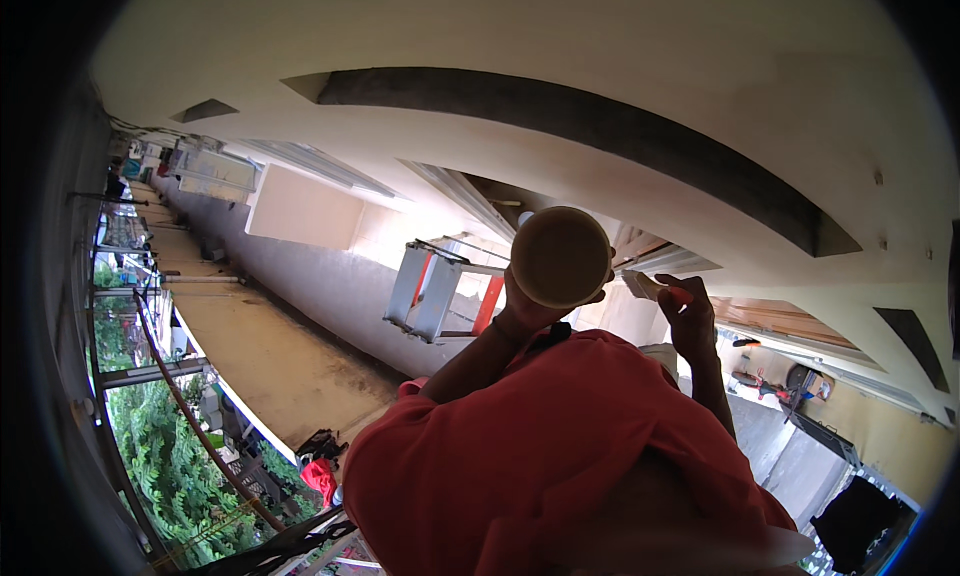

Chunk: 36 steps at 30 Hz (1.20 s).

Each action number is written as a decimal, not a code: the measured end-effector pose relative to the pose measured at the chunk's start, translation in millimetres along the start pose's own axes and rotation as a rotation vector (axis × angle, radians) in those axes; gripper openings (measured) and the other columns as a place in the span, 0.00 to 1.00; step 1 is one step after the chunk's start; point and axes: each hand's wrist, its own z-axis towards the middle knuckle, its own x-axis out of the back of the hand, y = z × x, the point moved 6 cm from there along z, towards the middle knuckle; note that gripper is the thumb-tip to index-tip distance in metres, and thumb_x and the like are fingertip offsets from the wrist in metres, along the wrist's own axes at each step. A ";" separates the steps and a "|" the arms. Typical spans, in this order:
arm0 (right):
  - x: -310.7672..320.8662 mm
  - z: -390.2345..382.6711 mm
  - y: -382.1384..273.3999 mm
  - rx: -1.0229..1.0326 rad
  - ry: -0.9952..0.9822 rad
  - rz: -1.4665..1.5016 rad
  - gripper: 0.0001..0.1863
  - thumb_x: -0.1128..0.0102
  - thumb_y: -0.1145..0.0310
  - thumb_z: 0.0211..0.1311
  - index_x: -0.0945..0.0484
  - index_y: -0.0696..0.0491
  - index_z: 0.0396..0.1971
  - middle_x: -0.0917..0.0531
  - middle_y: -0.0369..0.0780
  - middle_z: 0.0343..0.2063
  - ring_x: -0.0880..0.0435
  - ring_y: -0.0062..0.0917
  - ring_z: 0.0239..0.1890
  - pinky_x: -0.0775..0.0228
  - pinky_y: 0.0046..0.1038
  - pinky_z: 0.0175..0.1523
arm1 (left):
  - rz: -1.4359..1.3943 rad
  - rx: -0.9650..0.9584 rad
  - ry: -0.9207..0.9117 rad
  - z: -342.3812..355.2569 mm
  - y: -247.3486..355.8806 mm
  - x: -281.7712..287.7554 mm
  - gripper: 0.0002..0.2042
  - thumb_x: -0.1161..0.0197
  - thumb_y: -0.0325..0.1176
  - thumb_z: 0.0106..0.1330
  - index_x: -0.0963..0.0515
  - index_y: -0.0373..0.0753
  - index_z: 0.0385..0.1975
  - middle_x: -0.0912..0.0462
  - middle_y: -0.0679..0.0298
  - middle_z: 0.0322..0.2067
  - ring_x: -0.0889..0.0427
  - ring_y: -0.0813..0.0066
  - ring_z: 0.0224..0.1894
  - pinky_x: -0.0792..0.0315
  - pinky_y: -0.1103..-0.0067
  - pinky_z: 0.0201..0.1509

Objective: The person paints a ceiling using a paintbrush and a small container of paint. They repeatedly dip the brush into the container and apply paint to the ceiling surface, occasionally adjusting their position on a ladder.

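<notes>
My left hand is wrapped round the side of a round, pale tub and holds it up in front of my chest. The tub's circular face is toward me and looks dull tan; what it contains, if anything, I cannot make out. To the right of it, my right hand is closed on a flat paintbrush. Its red handle sits between the fingers, and the broad, pale end points left toward the tub. A small gap separates brush and tub.
A pale wall with a dark curved recess spans the top. Behind the tub stands a grey stepladder with red parts. Along the left runs a brown ledge, with railings and green plants beyond. A red cloth lies near it.
</notes>
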 end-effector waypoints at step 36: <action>140.3 -3.7 -202.0 0.695 0.519 0.911 0.18 0.27 0.73 0.70 0.22 0.63 0.55 0.14 0.49 0.41 0.10 0.28 0.30 0.12 0.27 0.30 | 0.263 -0.046 0.023 32.3 16.5 -64.9 0.35 0.37 0.61 0.75 0.31 0.47 0.75 0.30 0.49 0.73 0.28 0.43 0.69 0.23 0.53 0.64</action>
